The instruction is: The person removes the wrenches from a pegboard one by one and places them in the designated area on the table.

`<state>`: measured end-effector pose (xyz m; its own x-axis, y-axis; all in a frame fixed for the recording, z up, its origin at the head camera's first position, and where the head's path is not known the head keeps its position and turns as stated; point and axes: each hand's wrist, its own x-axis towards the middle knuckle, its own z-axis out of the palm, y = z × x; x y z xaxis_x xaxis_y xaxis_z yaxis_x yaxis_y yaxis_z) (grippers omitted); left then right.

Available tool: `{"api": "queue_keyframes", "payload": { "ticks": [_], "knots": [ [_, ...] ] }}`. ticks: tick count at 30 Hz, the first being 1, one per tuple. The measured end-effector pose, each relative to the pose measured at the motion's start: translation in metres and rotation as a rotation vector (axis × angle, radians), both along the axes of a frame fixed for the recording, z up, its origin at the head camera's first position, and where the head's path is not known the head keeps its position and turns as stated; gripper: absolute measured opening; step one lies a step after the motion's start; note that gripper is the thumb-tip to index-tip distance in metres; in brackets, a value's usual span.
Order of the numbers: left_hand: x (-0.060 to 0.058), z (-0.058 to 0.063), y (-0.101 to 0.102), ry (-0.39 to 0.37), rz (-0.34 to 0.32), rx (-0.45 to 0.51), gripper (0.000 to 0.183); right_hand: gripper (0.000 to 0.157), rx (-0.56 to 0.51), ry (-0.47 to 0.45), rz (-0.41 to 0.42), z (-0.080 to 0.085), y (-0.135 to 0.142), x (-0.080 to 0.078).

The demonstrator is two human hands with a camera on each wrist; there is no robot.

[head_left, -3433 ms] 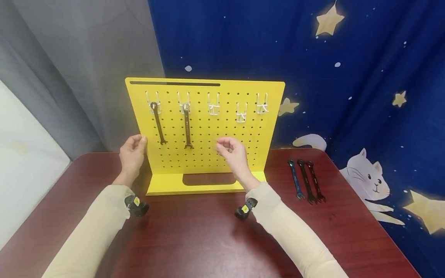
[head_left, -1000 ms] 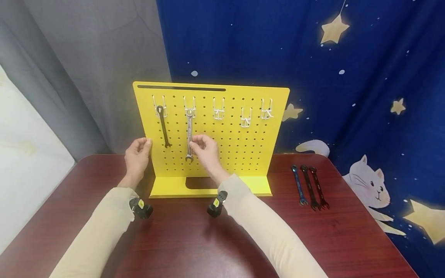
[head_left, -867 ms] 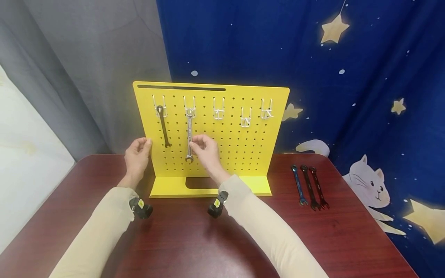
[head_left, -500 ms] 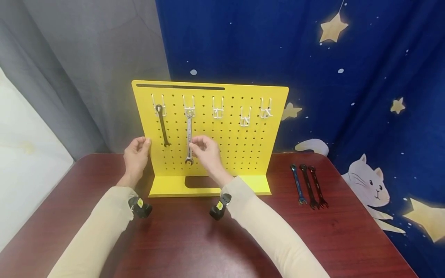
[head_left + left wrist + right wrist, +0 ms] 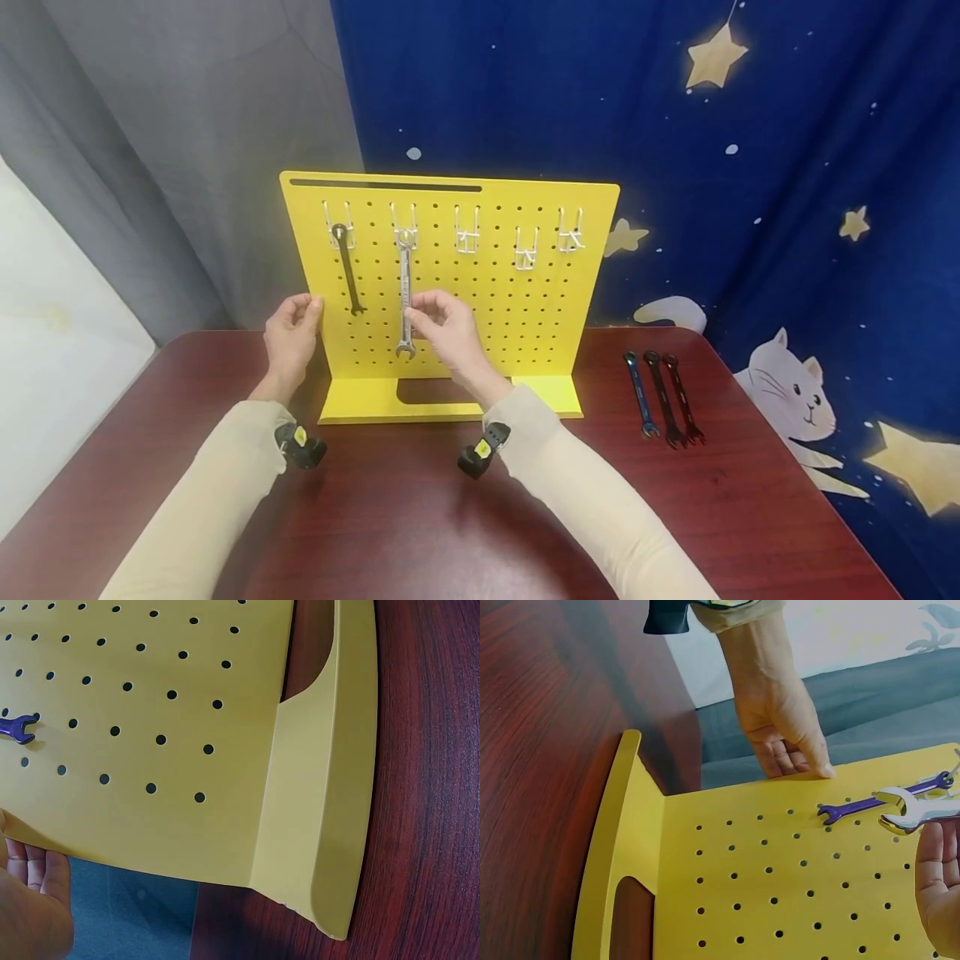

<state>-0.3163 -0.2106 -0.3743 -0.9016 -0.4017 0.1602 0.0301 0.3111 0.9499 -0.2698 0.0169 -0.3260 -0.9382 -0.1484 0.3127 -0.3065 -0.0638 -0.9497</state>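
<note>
My right hand (image 5: 453, 333) pinches the shank of a silver combination wrench (image 5: 406, 292) between thumb and fingers. The wrench's ring end is at the second white hook from the left; I cannot tell whether it sits on the hook. Its open jaw points down, tilted out from the yellow pegboard (image 5: 517, 325), and shows large in the right wrist view. My left hand (image 5: 291, 337) grips the board's left edge, with the fingers partly hidden behind it. A dark wrench (image 5: 347, 271), purplish in the wrist views, hangs from the leftmost hook, beside the silver one.
Three more white hooks, including the middle hook (image 5: 467, 237), hold no wrench. On the table (image 5: 390, 508), right of the board, lie a blue wrench (image 5: 640, 396), a black wrench (image 5: 664, 400) and a dark red wrench (image 5: 684, 400) side by side. Curtains hang behind.
My right hand, earlier apart from the wrench, has moved left and now pinches it. The wrench's lower end has come out from the board. My left hand stays on the edge.
</note>
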Motion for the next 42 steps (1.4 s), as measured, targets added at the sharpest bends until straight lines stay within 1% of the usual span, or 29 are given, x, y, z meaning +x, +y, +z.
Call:
{"api": "queue_keyframes", "payload": {
  "ticks": [7,14,18,29,38,42],
  "knots": [
    [0.0,0.001,0.001,-0.021,-0.008,-0.004,0.051,0.017,-0.043,-0.009,0.03,0.002,0.008,0.009],
    [-0.001,0.001,0.0,-0.038,-0.004,0.008,0.051,0.018,-0.062,0.001,0.028,-0.003,0.021,0.014],
    [-0.001,0.001,-0.001,-0.042,-0.007,0.014,0.052,0.016,-0.051,0.006,0.021,-0.007,0.029,0.016],
    [-0.001,0.001,-0.001,-0.058,-0.027,0.016,0.049,0.017,-0.012,-0.003,-0.026,-0.015,0.056,0.025],
    [-0.002,0.001,-0.002,-0.06,-0.024,-0.003,0.051,0.015,0.005,-0.024,-0.085,-0.017,0.083,0.031],
    [-0.003,0.0,-0.001,-0.053,-0.02,0.006,0.05,0.014,-0.001,-0.028,-0.103,-0.02,0.096,0.034]
  ]
}}
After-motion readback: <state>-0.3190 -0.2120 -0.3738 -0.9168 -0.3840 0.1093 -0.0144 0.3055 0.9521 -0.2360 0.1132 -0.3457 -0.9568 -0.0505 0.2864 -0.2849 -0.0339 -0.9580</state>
